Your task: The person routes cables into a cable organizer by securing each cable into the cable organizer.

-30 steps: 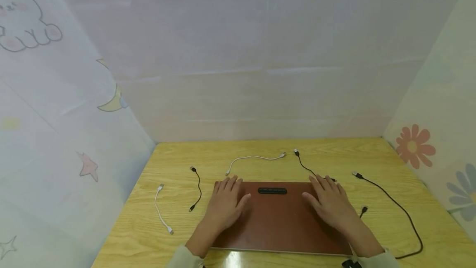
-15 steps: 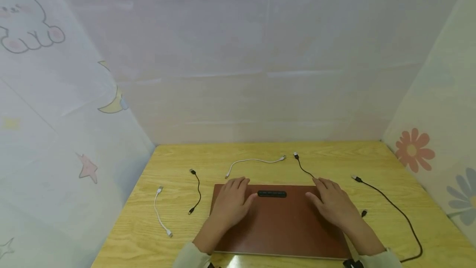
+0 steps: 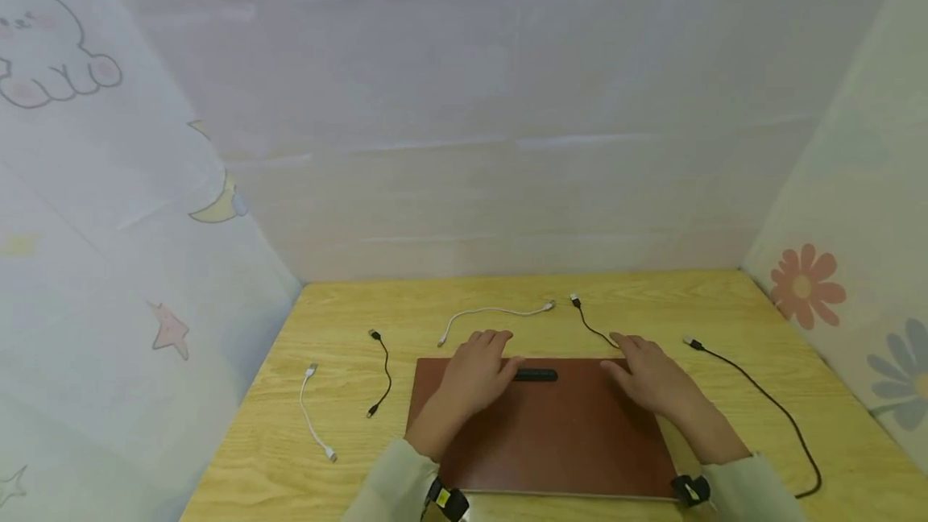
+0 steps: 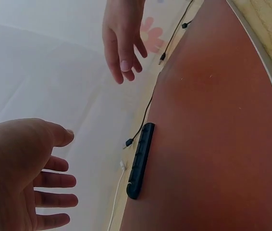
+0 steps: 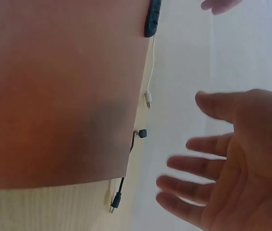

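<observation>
A brown board [image 3: 558,449] lies on the table, bearing a slotted black cable holder [image 3: 538,375] near its far edge. Over the board's far left part hovers my left hand [image 3: 474,373], fingers extended, hiding the holder's left end in the head view. My right hand [image 3: 652,377] hangs above the far right corner, fingers loosely spread. Both wrist views show the palms raised clear of the board, with nothing held. Beyond the board lie a white USB cable [image 3: 496,311] and a black USB cable [image 3: 589,325], its near end hidden behind my right hand.
Left of the board lie a short white cable [image 3: 308,411] and a short black cable [image 3: 388,377]. A longer black cable [image 3: 768,395] curves along the right side of the wooden table [image 3: 254,474]. Patterned sheets [image 3: 435,103] stand behind and at both sides.
My left hand has lifted off the board's left side and moved right, over the cable holder's end. The right hand has risen slightly. The cables, board and holder stay in place.
</observation>
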{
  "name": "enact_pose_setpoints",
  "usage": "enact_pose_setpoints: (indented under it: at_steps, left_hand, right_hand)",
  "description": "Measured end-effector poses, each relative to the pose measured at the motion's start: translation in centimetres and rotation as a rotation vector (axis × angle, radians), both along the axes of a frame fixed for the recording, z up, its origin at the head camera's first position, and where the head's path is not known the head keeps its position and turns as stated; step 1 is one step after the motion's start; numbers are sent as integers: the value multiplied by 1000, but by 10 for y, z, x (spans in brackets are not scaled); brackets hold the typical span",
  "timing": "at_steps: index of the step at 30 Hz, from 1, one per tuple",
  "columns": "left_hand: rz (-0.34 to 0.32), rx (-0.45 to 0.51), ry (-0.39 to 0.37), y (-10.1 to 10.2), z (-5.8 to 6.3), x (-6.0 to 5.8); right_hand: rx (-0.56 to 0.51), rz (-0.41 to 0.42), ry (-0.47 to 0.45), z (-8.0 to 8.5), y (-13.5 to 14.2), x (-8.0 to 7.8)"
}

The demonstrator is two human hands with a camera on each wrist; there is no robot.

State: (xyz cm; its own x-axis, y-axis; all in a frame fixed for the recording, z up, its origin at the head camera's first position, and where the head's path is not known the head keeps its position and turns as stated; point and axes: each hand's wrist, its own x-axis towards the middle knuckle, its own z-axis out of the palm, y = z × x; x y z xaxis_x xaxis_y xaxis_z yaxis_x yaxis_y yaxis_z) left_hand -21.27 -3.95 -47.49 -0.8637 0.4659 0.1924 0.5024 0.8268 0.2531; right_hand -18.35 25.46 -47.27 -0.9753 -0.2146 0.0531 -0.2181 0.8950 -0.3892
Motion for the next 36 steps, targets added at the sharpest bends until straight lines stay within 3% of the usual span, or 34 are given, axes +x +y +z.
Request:
enact_pose_setpoints:
  at_steps: [5,14,24,30,36]
  left_hand:
    - [-30,7,-54,16,4,-9]
    - [-28,93,-174,40,-1,-32]
    - [-40,189,-305,60,-5,-53]
    - [-43,315,-382,70,-14,-60]
    - [-12,348,-401,82,-19,-64]
  right_hand:
    - [-41,13,-41,0,5,-10]
    - [-56,-15,-114,-2,14,-23]
    - [-43,-47,-121,-6,14,-33]
    - [-38,-66,-163,-13,18,-42]
    - [13,-94,-172,-25,21,-52]
